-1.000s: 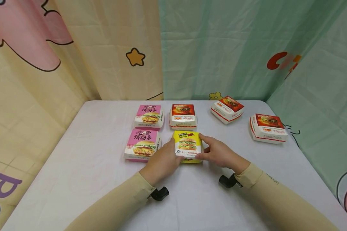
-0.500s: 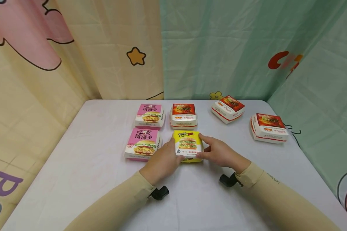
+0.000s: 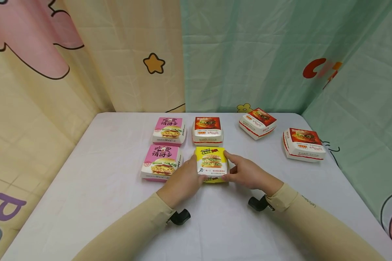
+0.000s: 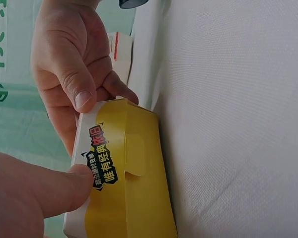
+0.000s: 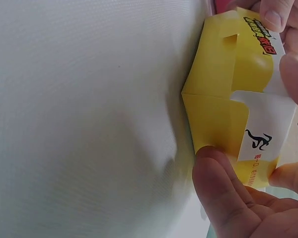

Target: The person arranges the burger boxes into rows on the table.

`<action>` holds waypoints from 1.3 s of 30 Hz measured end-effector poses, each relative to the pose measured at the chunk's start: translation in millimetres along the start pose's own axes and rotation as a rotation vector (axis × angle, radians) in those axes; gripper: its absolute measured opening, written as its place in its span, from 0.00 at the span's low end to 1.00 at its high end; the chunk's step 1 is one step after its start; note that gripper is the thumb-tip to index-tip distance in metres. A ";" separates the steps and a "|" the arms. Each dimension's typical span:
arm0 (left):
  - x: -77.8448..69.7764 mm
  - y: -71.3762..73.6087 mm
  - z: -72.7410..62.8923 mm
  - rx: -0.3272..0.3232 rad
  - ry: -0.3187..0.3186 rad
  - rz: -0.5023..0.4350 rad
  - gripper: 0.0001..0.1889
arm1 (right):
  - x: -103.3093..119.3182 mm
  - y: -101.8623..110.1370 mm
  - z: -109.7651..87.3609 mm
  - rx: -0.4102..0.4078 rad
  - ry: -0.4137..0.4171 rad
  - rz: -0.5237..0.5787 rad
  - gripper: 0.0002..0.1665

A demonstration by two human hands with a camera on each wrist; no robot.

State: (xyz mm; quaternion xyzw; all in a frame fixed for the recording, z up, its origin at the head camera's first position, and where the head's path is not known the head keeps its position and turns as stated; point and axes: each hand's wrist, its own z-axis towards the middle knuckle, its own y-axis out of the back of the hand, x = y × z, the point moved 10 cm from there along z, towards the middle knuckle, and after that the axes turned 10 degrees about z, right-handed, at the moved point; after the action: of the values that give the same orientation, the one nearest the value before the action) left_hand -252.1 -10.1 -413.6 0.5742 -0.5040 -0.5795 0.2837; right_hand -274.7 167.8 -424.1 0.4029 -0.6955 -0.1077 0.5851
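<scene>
A yellow and white burger box [image 3: 212, 163] with a printed burger lies flat on the table, right in front of a red-topped box. My left hand [image 3: 183, 181] grips its left side, with the thumb at the front corner. On the opposite side my right hand [image 3: 249, 173] holds it, fingers along the right edge and thumb at the near corner. In the left wrist view, the yellow box [image 4: 141, 163] is closed, with a folded tab on its side. To the left of my left hand sits a pink burger box [image 3: 161, 163], partly covered by that hand.
Another pink burger box [image 3: 170, 131] stands behind the first. Beside it is a red and white burger box [image 3: 207, 132]. Further right are a turned red box [image 3: 258, 123] and one more red box [image 3: 303, 145]. Printed curtains [image 3: 241, 54] surround the white table [image 3: 85, 174].
The yellow burger box has shifted very slightly away from me, toward the red box behind it. Both hands keep their hold, and the other boxes stay put.
</scene>
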 end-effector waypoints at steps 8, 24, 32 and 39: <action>1.5 -1.3 1.6 0.000 0.003 0.013 0.47 | 0.1 0.2 0.3 0.006 -0.001 0.004 0.61; 1.4 -0.3 -1.2 0.004 0.015 -0.004 0.48 | -1.3 -2.1 1.0 0.011 -0.005 0.027 0.62; 1.7 -0.2 -1.1 -0.001 0.020 -0.003 0.49 | 1.5 -1.8 -0.7 0.012 0.003 0.026 0.62; 2.6 -0.7 -1.2 0.002 0.031 -0.012 0.49 | 0.1 -2.4 0.5 0.010 0.001 0.032 0.61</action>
State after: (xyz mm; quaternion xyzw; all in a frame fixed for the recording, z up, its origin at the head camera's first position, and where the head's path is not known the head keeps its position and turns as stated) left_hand -251.3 -12.6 -415.1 0.5863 -0.4967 -0.5718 0.2875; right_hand -274.0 166.0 -425.7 0.3947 -0.7021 -0.0947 0.5850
